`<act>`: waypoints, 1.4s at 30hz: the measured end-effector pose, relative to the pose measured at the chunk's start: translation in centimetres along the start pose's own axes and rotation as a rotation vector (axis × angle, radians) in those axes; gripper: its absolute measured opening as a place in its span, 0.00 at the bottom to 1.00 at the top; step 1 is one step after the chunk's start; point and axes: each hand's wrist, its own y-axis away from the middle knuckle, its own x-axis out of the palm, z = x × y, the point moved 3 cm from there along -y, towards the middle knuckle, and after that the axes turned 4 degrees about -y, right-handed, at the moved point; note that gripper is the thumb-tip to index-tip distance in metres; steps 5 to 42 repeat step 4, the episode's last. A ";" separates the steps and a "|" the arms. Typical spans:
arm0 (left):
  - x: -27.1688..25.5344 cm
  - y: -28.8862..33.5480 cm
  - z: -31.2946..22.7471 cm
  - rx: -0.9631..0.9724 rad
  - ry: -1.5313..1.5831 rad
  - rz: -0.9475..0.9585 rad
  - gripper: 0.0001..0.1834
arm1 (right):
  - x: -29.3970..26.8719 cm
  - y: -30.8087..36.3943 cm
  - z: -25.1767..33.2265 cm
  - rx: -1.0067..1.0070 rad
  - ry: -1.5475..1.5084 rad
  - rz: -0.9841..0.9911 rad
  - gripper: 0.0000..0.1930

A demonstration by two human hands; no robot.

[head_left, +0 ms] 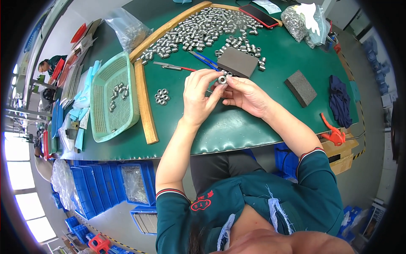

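Observation:
A small shiny metal bushing (222,79) is held up over the green table, its round bore turned toward me. My left hand (197,97) pinches it from the left, thumb below and fingers above. From the right, my right hand (249,98) closes on the same bushing with thumb and fingertips; its other fingers are curled and partly hidden. Just behind the fingertips lie a dark grey abrasive-looking block (239,62) and one or two more bushings. A small cluster of bushings (161,96) stands on end left of my left hand.
Wooden strips (146,108) border a big heap of bushings (190,31). A light green basket (95,108) at left holds several more. Blue-handled tools (204,60), a red-and-silver pen-like tool (171,66), a phone (259,16), another grey block (301,88), dark cloth (339,101) and an orange-handled tool (333,132) lie around.

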 end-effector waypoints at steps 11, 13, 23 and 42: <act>0.0 0.0 -0.1 0.005 -0.011 0.005 0.17 | -0.2 -0.1 0.0 -0.002 0.010 -0.009 0.14; 0.0 0.0 -0.1 0.005 -0.011 0.005 0.17 | -0.2 -0.1 0.0 -0.002 0.010 -0.009 0.14; 0.0 0.0 -0.1 0.005 -0.011 0.005 0.17 | -0.2 -0.1 0.0 -0.002 0.010 -0.009 0.14; 0.0 0.0 -0.1 0.005 -0.011 0.005 0.17 | -0.2 -0.1 0.0 -0.002 0.010 -0.009 0.14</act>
